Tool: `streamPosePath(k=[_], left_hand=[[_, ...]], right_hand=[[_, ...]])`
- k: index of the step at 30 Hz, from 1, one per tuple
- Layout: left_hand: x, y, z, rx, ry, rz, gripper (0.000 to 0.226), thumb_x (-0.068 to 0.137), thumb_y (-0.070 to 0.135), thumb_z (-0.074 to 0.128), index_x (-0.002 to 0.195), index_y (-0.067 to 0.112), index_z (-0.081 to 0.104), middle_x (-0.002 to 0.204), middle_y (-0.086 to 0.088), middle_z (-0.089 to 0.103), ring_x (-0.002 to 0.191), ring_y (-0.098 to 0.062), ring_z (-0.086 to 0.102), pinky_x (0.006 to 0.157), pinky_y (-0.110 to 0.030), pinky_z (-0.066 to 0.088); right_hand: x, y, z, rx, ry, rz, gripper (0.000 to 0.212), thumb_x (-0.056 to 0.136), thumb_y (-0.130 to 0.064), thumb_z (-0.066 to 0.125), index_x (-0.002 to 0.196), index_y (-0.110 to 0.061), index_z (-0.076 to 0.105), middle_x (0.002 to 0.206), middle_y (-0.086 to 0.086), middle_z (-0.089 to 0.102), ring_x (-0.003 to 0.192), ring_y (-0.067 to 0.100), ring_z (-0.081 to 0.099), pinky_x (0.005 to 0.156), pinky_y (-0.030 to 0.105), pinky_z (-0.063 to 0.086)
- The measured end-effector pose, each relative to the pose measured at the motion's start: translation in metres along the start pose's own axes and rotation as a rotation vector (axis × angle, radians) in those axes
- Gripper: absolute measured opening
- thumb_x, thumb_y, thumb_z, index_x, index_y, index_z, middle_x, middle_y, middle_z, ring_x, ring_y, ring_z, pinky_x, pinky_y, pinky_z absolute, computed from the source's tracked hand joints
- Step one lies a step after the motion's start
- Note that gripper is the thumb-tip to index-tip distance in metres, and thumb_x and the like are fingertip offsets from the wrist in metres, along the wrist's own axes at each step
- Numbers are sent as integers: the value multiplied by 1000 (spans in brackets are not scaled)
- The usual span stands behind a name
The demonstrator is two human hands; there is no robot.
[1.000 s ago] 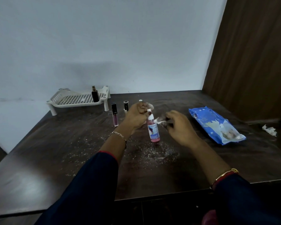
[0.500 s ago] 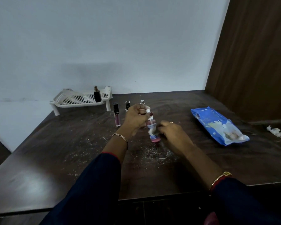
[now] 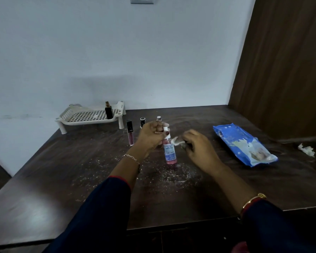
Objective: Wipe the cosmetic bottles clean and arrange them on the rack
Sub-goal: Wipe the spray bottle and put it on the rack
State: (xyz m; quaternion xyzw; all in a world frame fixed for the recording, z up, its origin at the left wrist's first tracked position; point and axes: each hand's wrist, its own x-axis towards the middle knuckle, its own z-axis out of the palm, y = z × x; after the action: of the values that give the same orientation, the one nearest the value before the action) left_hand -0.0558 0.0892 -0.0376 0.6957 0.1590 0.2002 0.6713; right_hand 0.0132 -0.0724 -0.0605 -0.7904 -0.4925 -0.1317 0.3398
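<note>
Pink bottle (image 3: pixel 169 152) stands upright on the dark table (image 3: pixel 44 189), in front of the rack (image 3: pixel 91 123) and off toward its right end, well apart from it. The left hand (image 3: pixel 150 136) grasps the bottle's white spray top, with fingers and thumb curled round it. The right hand (image 3: pixel 199 148) pinches a crumpled white wipe (image 3: pixel 176 140) on the side of the bottle away from the rack, level with the bottle's neck. Whether the wipe touches the bottle cannot be told.

The rack is white with a perforated shelf and sits against the wall. A dark bottle (image 3: pixel 109 112) stands upright on the shelf near its right end. Just beyond the rack's right leg three more items stand upright on the table in a row leading away from it: a lip gloss tube (image 3: pixel 130 133), a small black-capped bottle (image 3: pixel 142 121) and a silver-capped bottle (image 3: pixel 159 118), the last two partly hidden behind the left hand. White specks (image 3: pixel 171 174) are scattered on the table in front of the rack. Far to the right of the rack lie a blue pack of wipes (image 3: pixel 241 143) and, farther still, a crumpled tissue (image 3: pixel 306 149).
</note>
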Motion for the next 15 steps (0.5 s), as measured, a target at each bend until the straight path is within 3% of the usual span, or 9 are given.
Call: streamPosePath(k=[2,5,9,12,15], left_hand=[[0,0,-1,47,8,2,21,82,-5,62,99,7,64,94,-6,68,90,-20,64,81,-40,56],[-1,0,-1,55,17,-5,20,82,-4,63,93,12,64,92,-6,67,85,-19,63,76,-38,54],[0,-2,-2,53,70,-27,21,83,-6,62,88,14,64,100,-14,67,85,-24,63,81,-45,54],[-1,3,1,20,73,-42,22,81,-7,63,100,3,63,94,-10,65,75,-16,65,58,-26,59],[-2,8,3,139,70,-14,24,79,-4,67,101,5,63,85,-5,64,70,-13,65,52,-21,56]], right_hand=[[9,-9,6,8,18,8,27,84,-2,60,102,-19,70,94,-7,53,83,7,51,66,19,40],[12,-17,15,-22,-10,-5,24,85,-3,58,101,-13,71,101,0,60,89,13,54,73,25,45],[6,-17,23,-124,-88,-56,20,83,-8,59,98,-14,72,102,2,63,92,19,58,79,34,49],[-2,-17,20,-122,-117,-77,19,84,-13,59,98,-14,72,105,3,65,95,19,59,81,35,50],[-14,-17,18,-131,-177,-116,19,82,-10,61,97,-13,73,107,3,66,94,18,61,79,30,50]])
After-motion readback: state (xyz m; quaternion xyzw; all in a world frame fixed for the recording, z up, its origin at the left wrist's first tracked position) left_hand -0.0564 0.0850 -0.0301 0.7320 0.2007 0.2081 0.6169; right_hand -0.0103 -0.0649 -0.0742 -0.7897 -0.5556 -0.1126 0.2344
